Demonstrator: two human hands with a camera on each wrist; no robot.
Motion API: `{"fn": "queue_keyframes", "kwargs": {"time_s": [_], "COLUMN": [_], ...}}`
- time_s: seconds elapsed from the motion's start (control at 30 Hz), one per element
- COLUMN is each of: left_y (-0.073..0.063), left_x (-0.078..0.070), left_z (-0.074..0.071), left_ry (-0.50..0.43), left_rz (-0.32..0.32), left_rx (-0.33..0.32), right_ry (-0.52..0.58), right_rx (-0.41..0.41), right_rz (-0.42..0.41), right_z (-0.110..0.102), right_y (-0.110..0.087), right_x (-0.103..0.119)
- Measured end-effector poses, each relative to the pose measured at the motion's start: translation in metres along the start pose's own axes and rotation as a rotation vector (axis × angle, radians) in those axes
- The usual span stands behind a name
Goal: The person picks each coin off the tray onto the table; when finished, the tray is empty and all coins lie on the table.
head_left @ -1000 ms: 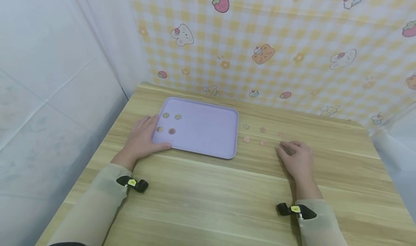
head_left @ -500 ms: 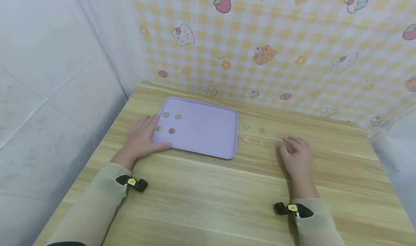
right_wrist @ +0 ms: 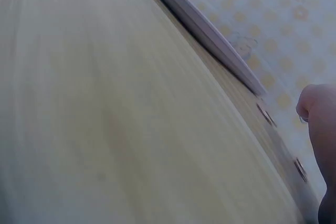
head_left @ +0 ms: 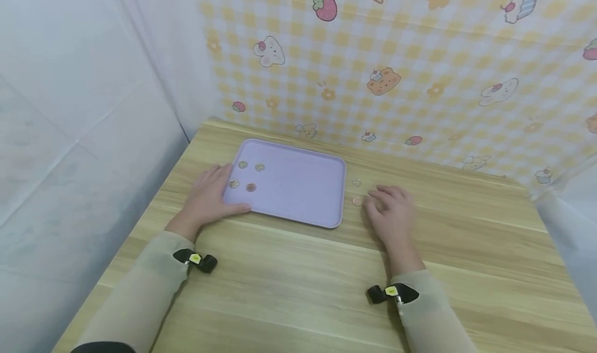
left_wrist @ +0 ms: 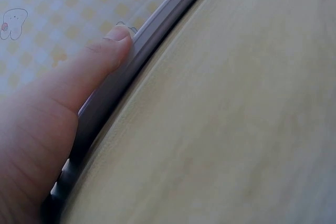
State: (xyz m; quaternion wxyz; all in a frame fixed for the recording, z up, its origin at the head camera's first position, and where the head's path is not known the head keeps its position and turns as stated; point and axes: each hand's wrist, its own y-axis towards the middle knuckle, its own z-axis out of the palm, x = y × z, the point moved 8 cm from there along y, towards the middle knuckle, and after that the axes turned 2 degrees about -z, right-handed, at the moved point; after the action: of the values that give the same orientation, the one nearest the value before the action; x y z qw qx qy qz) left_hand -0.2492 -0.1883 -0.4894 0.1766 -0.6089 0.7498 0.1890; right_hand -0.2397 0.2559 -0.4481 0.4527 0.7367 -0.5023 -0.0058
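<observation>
You are resting left grip [head_left: 209, 196] widely spread on purple tray [head_left: 300, 184], half-curling right grip [head_left: 391, 214] beside copper coin [head_left: 356, 201], its hold unclear

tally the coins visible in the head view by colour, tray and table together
Silver-toned coins: 4 (three in the purple tray, one on the table)
Copper-coloured coins: 2 (one in the tray, one on the table)
Total: 6 visible; the right hand may hide more.
</observation>
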Motion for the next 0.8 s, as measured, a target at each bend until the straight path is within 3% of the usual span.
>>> {"fn": "queue_keyframes", "kwargs": {"time_s": [0.4,0.63,0.8], "left_y": [0.002,0.002,0.002], "left_x": [0.004,0.005,0.003], "left_z": [-0.001,-0.002,-0.003], "left_ry": [0.008,0.006,-0.001], "left_rz": [-0.001,0.000,0.002], "left_rx": [0.014,0.012,0.010], "right_ry": [0.077,0.100,-0.005], "right_rx": [0.030,0.020,0.046], "right_rz": [-0.065,-0.138,-0.232], "right_z": [0.057,0.078,0.091], "right_y": [0.010,0.016,0.021], "right_x": [0.053,0.088,0.115]}}
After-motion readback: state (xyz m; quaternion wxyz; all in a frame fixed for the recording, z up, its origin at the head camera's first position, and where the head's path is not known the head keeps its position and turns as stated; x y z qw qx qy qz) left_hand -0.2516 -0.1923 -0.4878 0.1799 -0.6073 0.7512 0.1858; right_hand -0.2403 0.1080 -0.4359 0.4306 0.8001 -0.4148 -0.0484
